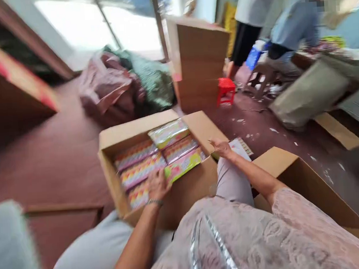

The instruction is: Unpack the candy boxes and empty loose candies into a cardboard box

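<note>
An open cardboard box (168, 196) stands between my legs, filled with rows of colourful packs (143, 171) in shiny wrap. One silvery pack (169, 133) lies on top at the far side, and a green and pink pack (184, 165) is at the near right. My left hand (158, 184) reaches over the near wall and rests on the packs, its fingers extended and slightly blurred. Beside the right flap (205, 129) is my right hand (221, 148), its fingers drawn together. Whatever is between them is too small or blurred to name.
A second open carton (317, 195) stands close on my right. Beyond the box are large pink (109, 86) and green sacks (153, 77), a tall carton (202, 64) and a red stool (226, 91). Two people are at the back right, one seated (294, 26).
</note>
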The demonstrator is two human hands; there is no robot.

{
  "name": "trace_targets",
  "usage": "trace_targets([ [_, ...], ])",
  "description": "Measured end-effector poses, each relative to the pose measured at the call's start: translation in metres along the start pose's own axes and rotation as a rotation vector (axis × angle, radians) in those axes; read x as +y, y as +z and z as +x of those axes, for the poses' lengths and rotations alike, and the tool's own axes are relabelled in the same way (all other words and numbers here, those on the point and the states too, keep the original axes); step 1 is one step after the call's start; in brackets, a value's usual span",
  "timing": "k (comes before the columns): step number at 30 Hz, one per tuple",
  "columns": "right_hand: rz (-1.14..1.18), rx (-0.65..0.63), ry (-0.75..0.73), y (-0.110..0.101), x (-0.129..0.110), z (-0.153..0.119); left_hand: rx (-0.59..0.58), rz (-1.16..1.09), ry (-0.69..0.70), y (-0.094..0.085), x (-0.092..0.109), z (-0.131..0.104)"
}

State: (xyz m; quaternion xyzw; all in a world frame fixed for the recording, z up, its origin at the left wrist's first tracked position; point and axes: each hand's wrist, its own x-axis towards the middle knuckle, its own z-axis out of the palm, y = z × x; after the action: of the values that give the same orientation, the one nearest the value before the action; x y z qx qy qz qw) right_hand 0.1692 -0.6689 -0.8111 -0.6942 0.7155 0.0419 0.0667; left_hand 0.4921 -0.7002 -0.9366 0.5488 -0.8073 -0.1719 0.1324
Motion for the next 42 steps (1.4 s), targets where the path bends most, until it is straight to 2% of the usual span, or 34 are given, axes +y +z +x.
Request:
trace_targets([
  [1, -0.039, -0.013, -0.065, 0.003, -0.016, 0.002, 0.013, -0.037, -0.051, 0.006, -0.012, -0.015],
  [3, -0.126, -0.038, -0.194, 0.008, -0.052, 0.005, 0.059, -0.141, -0.095, 0.016, -0.028, -0.024],
  [6, -0.243, -0.124, -0.344, 0.011, -0.11, 0.01, 0.11, -0.264, -0.098, 0.027, -0.044, -0.012],
  [10, -0.368, -0.209, -0.496, 0.018, -0.171, 0.022, 0.172, -0.339, -0.092, 0.037, -0.046, -0.004],
  [13, -0.448, -0.252, -0.592, 0.027, -0.197, 0.029, 0.214, -0.377, -0.066, 0.041, -0.042, -0.008],
  [17, -0.518, -0.28, -0.642, 0.039, -0.212, 0.034, 0.241, -0.416, -0.071, 0.04, -0.04, -0.009],
  [22, -0.555, -0.303, -0.622, 0.045, -0.213, 0.041, 0.225, -0.417, -0.093, 0.033, -0.037, -0.009],
  [26, -0.562, -0.321, -0.561, 0.037, -0.191, 0.05, 0.185, -0.361, -0.113, 0.032, -0.034, -0.009],
  [29, -0.591, -0.323, -0.433, 0.022, -0.149, 0.059, 0.18, -0.337, -0.128, 0.033, -0.031, -0.008],
  [34, -0.624, -0.316, -0.206, -0.015, -0.054, 0.069, 0.162, -0.31, -0.139, 0.034, -0.037, -0.004],
  [36, -0.616, -0.284, -0.121, -0.026, -0.029, 0.067, 0.139, -0.327, -0.159, 0.034, -0.042, -0.002],
  [38, -0.558, -0.216, -0.081, -0.028, -0.024, 0.061, 0.117, -0.348, -0.159, 0.034, -0.046, -0.001],
  [39, -0.504, -0.185, -0.11, -0.025, -0.029, 0.058, 0.108, -0.351, -0.155, 0.034, -0.046, -0.001],
  [42, -0.311, -0.158, -0.35, 0.0, -0.068, 0.051, 0.082, -0.337, -0.144, 0.035, -0.041, -0.002],
])
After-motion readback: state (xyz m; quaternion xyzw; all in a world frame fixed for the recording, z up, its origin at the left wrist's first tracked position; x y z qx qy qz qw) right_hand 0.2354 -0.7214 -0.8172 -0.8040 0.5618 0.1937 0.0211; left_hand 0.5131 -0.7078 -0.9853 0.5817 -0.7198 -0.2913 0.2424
